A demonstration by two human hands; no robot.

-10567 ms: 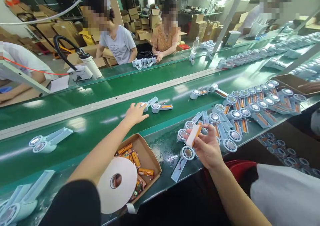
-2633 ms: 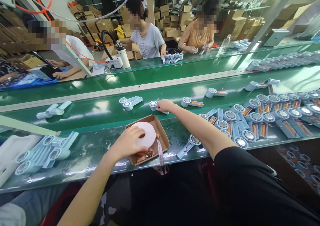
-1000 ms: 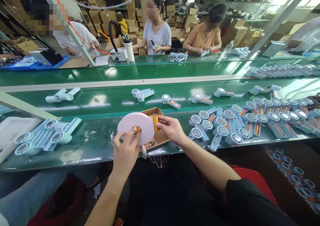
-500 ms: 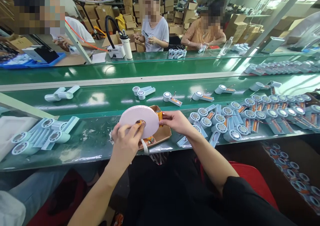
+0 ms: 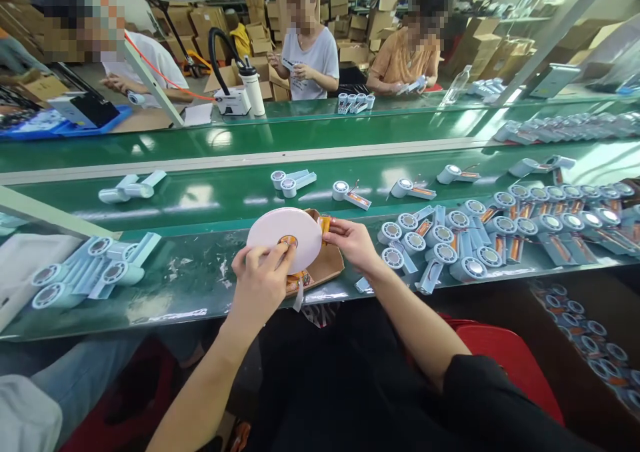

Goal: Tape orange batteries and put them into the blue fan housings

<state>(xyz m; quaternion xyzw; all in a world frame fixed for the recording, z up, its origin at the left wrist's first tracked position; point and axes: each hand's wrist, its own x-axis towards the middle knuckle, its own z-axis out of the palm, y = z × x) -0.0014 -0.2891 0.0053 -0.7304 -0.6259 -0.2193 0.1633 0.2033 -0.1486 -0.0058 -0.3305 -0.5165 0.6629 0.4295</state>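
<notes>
My left hand (image 5: 263,275) grips a large white roll of tape (image 5: 285,229) at its core, fingers in the centre hole, thumb side hidden. My right hand (image 5: 351,242) pinches a small orange-wrapped piece (image 5: 325,227), which looks like a battery pack, against the roll's right edge. Beneath the roll sits a shallow cardboard box (image 5: 327,265) with more orange pieces inside. A loose end of tape (image 5: 299,295) dangles over the box's front side.
Light-blue fan housings (image 5: 443,252) crowd the bench to the right, and several more (image 5: 117,272) lie at left. Others are spaced along the green conveyor belt (image 5: 210,202). Three people sit across the line. A red stool (image 5: 505,359) stands behind my right arm.
Roll and both hands appear slightly farther right, and the roll has tilted a little. The dangling tape end has shifted. Housings on the belt also appear slightly right as the view moves.
</notes>
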